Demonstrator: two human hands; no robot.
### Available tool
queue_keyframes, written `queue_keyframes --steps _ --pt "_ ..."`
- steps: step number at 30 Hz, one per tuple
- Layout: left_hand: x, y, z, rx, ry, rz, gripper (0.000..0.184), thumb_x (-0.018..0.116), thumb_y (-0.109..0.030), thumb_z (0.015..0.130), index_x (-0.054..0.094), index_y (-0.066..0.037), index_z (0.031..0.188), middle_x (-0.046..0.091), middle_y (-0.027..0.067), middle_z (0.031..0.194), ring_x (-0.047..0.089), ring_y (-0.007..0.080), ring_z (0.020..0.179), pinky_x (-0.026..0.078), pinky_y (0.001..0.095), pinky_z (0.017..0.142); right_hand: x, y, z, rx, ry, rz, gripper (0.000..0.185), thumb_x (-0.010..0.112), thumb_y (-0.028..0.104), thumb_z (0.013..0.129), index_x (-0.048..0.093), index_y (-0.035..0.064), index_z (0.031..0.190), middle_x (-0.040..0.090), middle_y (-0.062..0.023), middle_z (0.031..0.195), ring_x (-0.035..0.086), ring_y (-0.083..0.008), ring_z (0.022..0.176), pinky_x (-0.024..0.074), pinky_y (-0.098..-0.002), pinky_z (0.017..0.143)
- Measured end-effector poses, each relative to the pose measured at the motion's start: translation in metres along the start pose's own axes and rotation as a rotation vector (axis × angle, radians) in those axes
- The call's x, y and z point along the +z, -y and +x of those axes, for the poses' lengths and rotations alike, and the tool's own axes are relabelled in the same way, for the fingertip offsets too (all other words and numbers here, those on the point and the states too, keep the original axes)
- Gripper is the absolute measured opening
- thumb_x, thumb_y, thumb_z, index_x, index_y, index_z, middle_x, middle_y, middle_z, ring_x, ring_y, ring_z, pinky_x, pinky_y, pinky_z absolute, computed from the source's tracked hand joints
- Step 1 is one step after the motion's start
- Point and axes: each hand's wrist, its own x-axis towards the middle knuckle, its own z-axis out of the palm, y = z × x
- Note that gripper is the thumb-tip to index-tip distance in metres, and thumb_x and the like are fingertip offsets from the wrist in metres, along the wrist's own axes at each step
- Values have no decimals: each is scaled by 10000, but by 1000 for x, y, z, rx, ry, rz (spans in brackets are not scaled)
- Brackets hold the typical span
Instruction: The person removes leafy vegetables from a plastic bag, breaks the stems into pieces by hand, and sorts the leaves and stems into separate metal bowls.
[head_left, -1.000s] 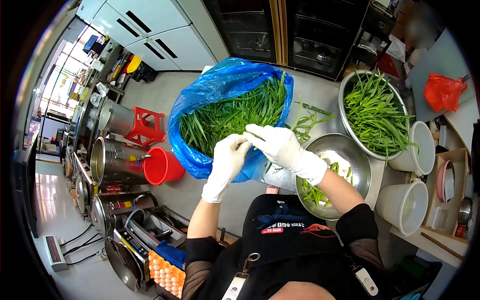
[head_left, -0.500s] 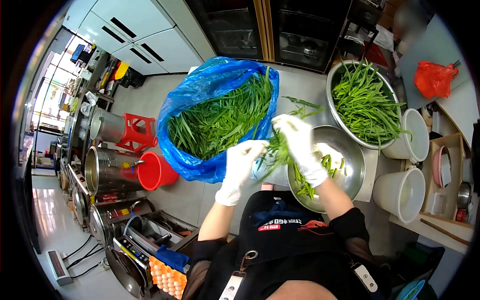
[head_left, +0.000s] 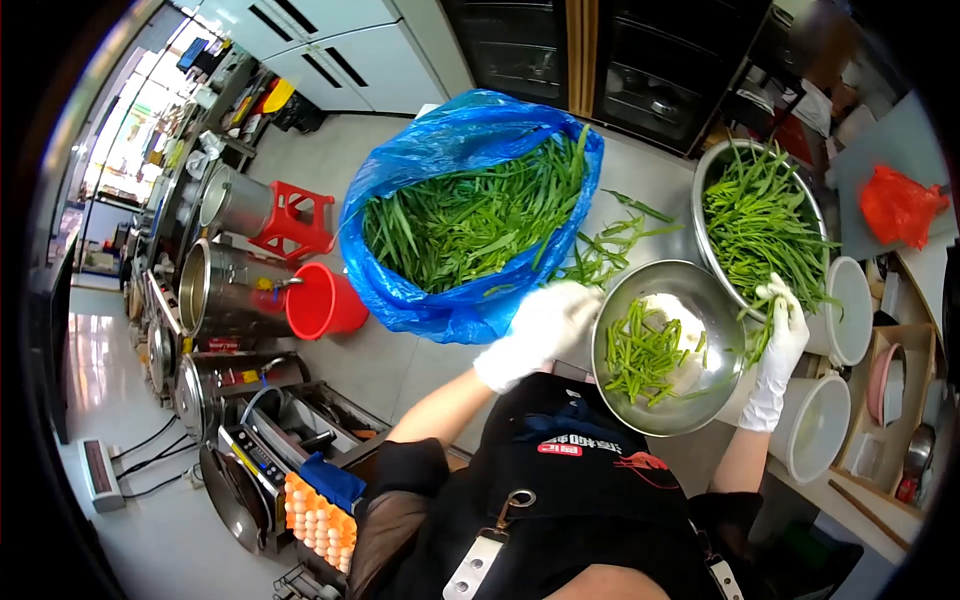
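Head view. Right hand (head_left: pixel 785 335), gloved, sits at the near rim of the large steel bowl (head_left: pixel 703 220), fingertips gathered at the edge of the leafy greens (head_left: pixel 762 220) heaped there. A sprig (head_left: pixel 757 346) lies on the inner, thumb side of this hand, its long axis running from the heap down toward the wearer. Whether thumb and fingers pinch it or merely touch it: cannot tell.

Left hand (head_left: pixel 553 322), gloved, is just beside the left rim of the small steel bowl (head_left: pixel 728 392), its fingers appearing curled; their grip cannot be made out. Key relation: the heap lies up and away from the right hand, which is clearly the nearer of the two; the small bowl lies between the hands.

Containers:
- Large steel bowl: long leafy greens, piled above the rim, some hanging over the near edge.
- Small steel bowl: short cut stems (head_left: pixel 640 360), mostly toward its left side, some bare metal showing.
- Blue bag (head_left: pixel 400 303): wide-mouthed, holding a mass of long leaves (head_left: pixel 470 225).
- White bucket (head_left: pixel 820 430): below the right hand, contents unclear.

Loose leaves (head_left: pixel 608 252) lie between bag and large bowl, outside any container.
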Motion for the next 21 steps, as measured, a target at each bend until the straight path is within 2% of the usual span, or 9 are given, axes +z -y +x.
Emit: queue_keyframes --steps 2,4,6,9,12,13,17,18,21 --pt "-36 30 8 -120 -99 78 170 671 -226 870 724 -68 905 689 119 838 665 292 738 529 352 663 1 -7 -5 87 -17 109 213 478 37 974 627 -38 1106 687 -150 1091 617 -183 1062 372 -366 1070" --pt "-80 59 18 -248 -151 183 187 653 -201 886 724 -36 938 689 142 833 675 270 768 524 324 705 5 -13 -6 10 22 84 197 475 22 967 627 -38 1077 682 -146 1089 614 -182 1045 305 -397 1129" --pt "-113 97 25 -291 -330 280 174 655 -184 878 725 -33 929 697 157 857 681 286 790 526 340 727 15 -14 -7 55 69 177 190 493 39 971 628 -32 1084 687 -124 1037 624 -174 1002 384 -357 1063" --pt "-153 151 28 -132 -582 689 48 633 -102 834 664 -86 801 637 123 810 624 330 792 501 421 718 42 3 -11 55 213 171 185 512 54 971 627 -32 1088 680 -93 959 637 -144 887 491 -260 844" --pt "-174 179 19 -178 -503 852 117 645 -92 806 575 -43 886 576 166 846 579 351 801 469 439 698 81 28 -12 240 379 127 201 484 36 952 633 -26 1072 669 -67 874 605 -104 753 487 -232 725" --pt "-173 184 18 -47 -518 879 177 656 -115 804 560 -24 922 562 181 874 571 356 822 463 434 694 99 28 -8 241 490 192 201 491 57 944 638 -16 1061 647 -41 828 584 -92 708 474 -223 678" --pt "-150 152 39 -47 -422 862 93 655 -165 829 625 -86 869 607 131 828 599 311 774 475 440 694 197 22 2 382 908 186 219 547 188 922 652 25 1025 547 36 710 459 -46 561 379 -209 505" --pt "-147 146 43 -58 -266 806 150 651 -165 829 643 -77 951 635 148 900 617 321 837 497 428 733 224 17 3 427 1009 198 236 562 232 924 653 36 1016 530 44 697 424 -37 535 345 -208 471" --pt "-133 172 46 101 -124 780 358 658 -166 830 600 -32 1157 647 160 1046 610 339 970 470 436 883 300 18 18 481 1081 181 252 573 280 934 647 53 1014 501 52 683 390 -38 524 319 -200 456"
